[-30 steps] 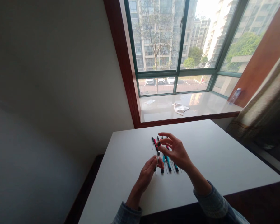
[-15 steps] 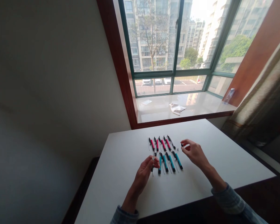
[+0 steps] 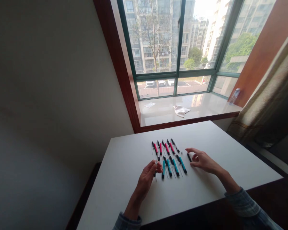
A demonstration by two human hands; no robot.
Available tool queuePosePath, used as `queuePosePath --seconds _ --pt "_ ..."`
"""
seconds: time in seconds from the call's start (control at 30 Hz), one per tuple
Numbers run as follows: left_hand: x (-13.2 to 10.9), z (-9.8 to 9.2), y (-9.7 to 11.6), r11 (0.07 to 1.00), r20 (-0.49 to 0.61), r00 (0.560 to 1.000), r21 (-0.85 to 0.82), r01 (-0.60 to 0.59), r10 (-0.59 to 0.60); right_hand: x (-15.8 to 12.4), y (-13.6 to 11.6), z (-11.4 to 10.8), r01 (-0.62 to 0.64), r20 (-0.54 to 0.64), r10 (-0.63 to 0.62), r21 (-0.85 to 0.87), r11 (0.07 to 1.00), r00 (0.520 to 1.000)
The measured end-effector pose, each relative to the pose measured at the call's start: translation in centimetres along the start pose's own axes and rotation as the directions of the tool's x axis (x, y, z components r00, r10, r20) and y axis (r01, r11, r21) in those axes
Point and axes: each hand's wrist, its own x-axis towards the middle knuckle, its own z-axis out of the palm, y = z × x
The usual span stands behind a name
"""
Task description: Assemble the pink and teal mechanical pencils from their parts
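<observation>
My left hand (image 3: pixel 147 174) is closed on a slim pen part (image 3: pixel 156 159) with a light, metallic-looking upper end; the fingers hide its lower portion. To the right, my right hand (image 3: pixel 203 161) has its thumb and index finger apart. Just by those fingertips is a short black pen piece (image 3: pixel 189 157), which seems to rest on the table. Between the hands lie pen parts in two rows: pink barrels (image 3: pixel 166 148) with black pieces and thin white refills behind, teal barrels (image 3: pixel 175 167) with black ends in front. A tiny light-coloured piece (image 3: pixel 181 152) lies near the right hand.
The white table (image 3: pixel 124 153) reaches to a window sill (image 3: pixel 158 118), on which are a crumpled white cloth (image 3: pixel 181 111), a flat paper (image 3: pixel 149 104) and a clear bottle (image 3: pixel 234 96). A wall stands at the left, and a curtain (image 3: pixel 261 99) hangs at the right.
My right hand has come nearer and opened from its pinch, leaving the black pen piece beside its fingertips. The left hand still holds its pen part, almost unmoved.
</observation>
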Motion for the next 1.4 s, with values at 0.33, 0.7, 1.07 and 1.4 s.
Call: queuePosePath --seconds 0.33,0.7,1.07,1.4 --pt "0.1 0.0 0.1 0.999 -0.026 0.999 0.029 0.028 -0.028 0.9 -0.5 0.2 0.075 -0.037 -0.075 0.001 0.997 0.997" --pt "0.1 -0.1 -0.1 0.999 -0.010 1.000 0.026 0.024 -0.024 1.0 -1.0 0.0 0.042 -0.030 -0.040 0.068 0.997 0.999" --pt "0.2 0.2 -0.2 0.993 -0.016 0.999 -0.115 0.040 -0.043 0.5 -8.7 6.4 0.194 -0.280 -0.098 0.342 0.919 0.955" --pt "0.1 -0.2 -0.1 0.993 0.026 1.000 0.120 -0.008 0.005 1.2 -13.3 11.7 0.216 -0.279 -0.060 0.572 0.791 0.958"
